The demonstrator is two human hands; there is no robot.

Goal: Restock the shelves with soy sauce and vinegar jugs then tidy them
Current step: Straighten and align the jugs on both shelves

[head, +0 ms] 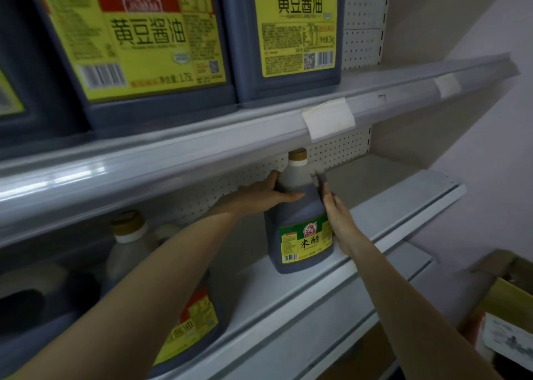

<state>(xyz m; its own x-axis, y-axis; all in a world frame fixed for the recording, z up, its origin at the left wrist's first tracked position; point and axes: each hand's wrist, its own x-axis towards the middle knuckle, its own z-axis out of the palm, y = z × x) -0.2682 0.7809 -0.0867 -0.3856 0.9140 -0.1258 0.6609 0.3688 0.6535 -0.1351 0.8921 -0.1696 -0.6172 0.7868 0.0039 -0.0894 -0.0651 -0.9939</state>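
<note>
You are holding the rice vinegar jug (pixel 300 206), which is standing upright near the front of the middle shelf (pixel 389 195). Your left hand (pixel 262 192) is curling its fingers round the jug's shoulder, while your right hand (pixel 339 221) is pressing straight fingers against its right side.

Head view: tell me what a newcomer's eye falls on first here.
First the dark vinegar jug with its green label, upright mid-frame on the lower shelf, the left hand gripping its shoulder and the right hand flat against its right side. Next the big yellow-labelled soy sauce jugs filling the shelf above at top left. A cardboard box sits at the lower right edge.
</note>
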